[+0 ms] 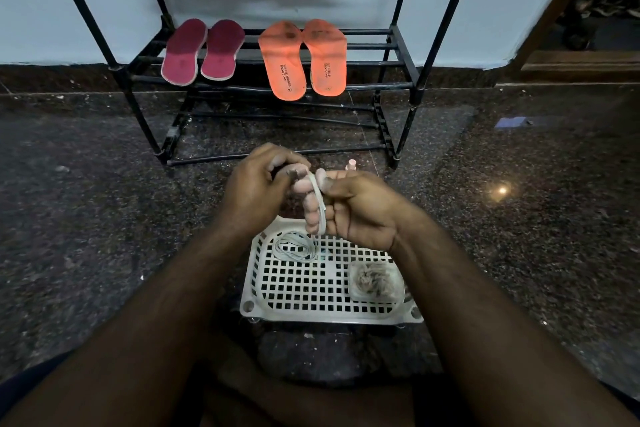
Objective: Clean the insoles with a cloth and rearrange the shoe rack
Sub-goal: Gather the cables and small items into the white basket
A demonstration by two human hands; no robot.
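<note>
Hands: left hand (258,180) and right hand (360,210) each grip closed on rubber band (319,199) above basket (256,253).

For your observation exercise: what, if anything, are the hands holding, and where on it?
A pale band: the left hand pinches its top end, and it loops over the right hand fingers.

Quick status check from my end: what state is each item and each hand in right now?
Maroon insole pair: lying side by side on the black metal shoe rack, left part of the shelf.
Orange insole pair: same shelf, to the right, printed side up.
Left hand: pinching the white rubber band.
Right hand: fingers curled, band looped around them.
White perforated plastic basket: upside down on the floor, loose bands on it.
</note>
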